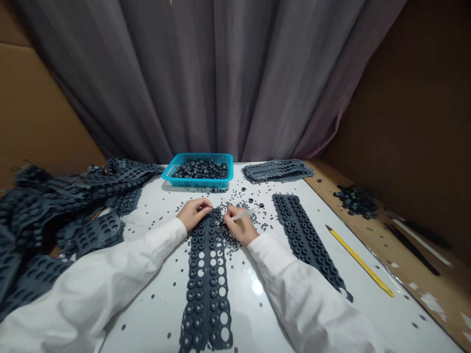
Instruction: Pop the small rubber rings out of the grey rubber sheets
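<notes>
A long dark rubber sheet [206, 284] with rows of ring-shaped parts lies lengthwise in front of me. Several round holes show white where rings are gone, mostly along its right side. My left hand [195, 214] is closed at the far left corner of the sheet, thumb and fingers pinched on its edge. In my right hand [240, 226], beside the sheet's far right corner, is a slim white pen-like stick [247, 213]. Its rear end points right, close to a small dark piece. The stick's working tip is hidden by my fingers.
Behind my hands stands a blue basket [198, 183] of loose dark rings. A second rubber sheet [305, 235] and a yellow pencil-like tool [360, 262] lie right. Stacked sheets [277, 170] sit back right, punched-out sheets [91, 235] pile left. Small dark discs litter the white table.
</notes>
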The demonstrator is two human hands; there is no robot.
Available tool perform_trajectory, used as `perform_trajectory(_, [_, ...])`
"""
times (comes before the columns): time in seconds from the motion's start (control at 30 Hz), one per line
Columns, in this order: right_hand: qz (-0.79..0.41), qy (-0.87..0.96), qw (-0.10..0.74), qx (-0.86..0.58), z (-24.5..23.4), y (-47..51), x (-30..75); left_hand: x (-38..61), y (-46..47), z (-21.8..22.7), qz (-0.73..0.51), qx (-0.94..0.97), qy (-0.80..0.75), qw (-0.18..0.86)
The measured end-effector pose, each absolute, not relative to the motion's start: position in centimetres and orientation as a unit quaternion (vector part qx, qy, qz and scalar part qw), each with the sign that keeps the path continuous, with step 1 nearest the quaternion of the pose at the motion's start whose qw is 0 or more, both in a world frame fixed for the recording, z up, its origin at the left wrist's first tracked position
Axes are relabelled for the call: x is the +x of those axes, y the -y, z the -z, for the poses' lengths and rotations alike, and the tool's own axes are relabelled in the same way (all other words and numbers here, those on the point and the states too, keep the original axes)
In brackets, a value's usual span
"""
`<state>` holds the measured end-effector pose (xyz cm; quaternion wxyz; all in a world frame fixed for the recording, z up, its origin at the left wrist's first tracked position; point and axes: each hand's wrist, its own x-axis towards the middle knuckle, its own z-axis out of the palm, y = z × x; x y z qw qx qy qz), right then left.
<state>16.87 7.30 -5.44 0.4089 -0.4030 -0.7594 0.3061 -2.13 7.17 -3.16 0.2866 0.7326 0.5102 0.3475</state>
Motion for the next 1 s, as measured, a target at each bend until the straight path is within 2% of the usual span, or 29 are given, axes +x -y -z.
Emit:
perform_trajectory(0.1, [-0.369, 0.716, 0.417, -0.421, 5.6, -7.4, 16.9, -2.9, -7.3, 2.8, -0.443, 0.591, -0.53, 0.417])
perform_trajectory(0.23, [-0.43, 0.64, 0.456, -0.445, 5.4, -7.5, 17.0, -2.9, -6.9, 2.0, -0.452, 0.448, -0.474, 0.609])
perform_trajectory(0.43, [-0.412, 0.645, 0.462, -0.447, 5.3, -7.6, 17.0, -1.7, -5.4, 1.6, -0.453, 0.342, -0.417, 0.71])
perform_trajectory(0.6, [-0.402, 0.654, 0.453, -0.453, 5.6, -7.7, 17.0, -0.6, -4.2, 1.2, -0.452, 0.301, -0.376, 0.75])
perform_trajectory(0.73, [-0.404, 0.66, 0.449, -0.447, 5.8, -7.8, 17.0, 0.0, -4.1, 0.7, -0.435, 0.255, -0.42, 0.754])
perform_trajectory(0.87, [-0.4, 0.662, 0.447, -0.449, 5.9, -7.9, 17.0, -0.3, -5.6, 0.6, -0.47, 0.218, -0.498, 0.696])
perform_trajectory(1.0, [-0.392, 0.669, 0.442, -0.451, 5.9, -7.9, 17.0, -0.7, -7.9, 0.9, -0.522, 0.269, -0.532, 0.609])
